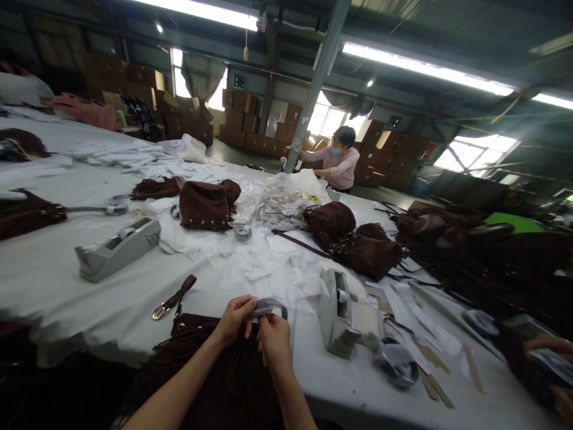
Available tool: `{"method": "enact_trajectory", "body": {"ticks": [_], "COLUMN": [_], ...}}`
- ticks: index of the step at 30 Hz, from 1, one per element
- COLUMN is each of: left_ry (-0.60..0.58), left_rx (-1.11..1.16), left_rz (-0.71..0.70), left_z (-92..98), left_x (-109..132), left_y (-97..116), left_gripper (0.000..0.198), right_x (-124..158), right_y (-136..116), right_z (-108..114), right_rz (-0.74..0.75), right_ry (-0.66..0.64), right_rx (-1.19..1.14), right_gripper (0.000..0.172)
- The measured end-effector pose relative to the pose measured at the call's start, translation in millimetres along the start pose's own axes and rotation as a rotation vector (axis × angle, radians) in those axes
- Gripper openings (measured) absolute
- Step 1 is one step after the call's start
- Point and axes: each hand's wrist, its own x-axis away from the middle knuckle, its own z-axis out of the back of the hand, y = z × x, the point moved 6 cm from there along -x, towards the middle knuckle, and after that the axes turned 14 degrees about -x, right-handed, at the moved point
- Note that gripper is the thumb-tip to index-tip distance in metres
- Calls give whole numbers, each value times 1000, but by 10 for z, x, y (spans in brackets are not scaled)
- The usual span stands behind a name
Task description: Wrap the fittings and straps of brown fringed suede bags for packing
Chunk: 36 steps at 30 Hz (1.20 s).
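I have the left hand point(236, 319) and right hand point(274, 340) clamped by their fingers on a wrapped strap point(267, 306) over the brown fringed bag point(224, 376). 2 tape dispensers point(333, 334) stand nearby.

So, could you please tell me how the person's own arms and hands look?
The left hand and right hand are both without gloves. The left forearm and right forearm are bare: no sleeve, watch or bracelet shows. Rings, if any, are too small to make out.
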Motion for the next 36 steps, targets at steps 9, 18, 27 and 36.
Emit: {"method": "enact_trajectory", "body": {"ticks": [9, 18, 27, 36], "left_ry": [3, 50, 17, 51], "left_rx": [-111, 20, 11, -40], "left_rz": [-89, -93, -59, -22], "left_z": [-36, -13, -2, 19], "left_x": [-6, 14, 6, -39], "left_y": [63, 57, 50, -5], "left_gripper": [42, 68, 57, 36], "right_x": [-212, 35, -83, 10], "right_y": [64, 90, 91, -61], "right_z": [-91, -63, -192, -170], "right_rz": [-54, -285, -296, -222], "right_ry": [69, -381, -206, -289], "right_rx": [-265, -469, -528, -405], "right_gripper": [15, 41, 31, 24]}}
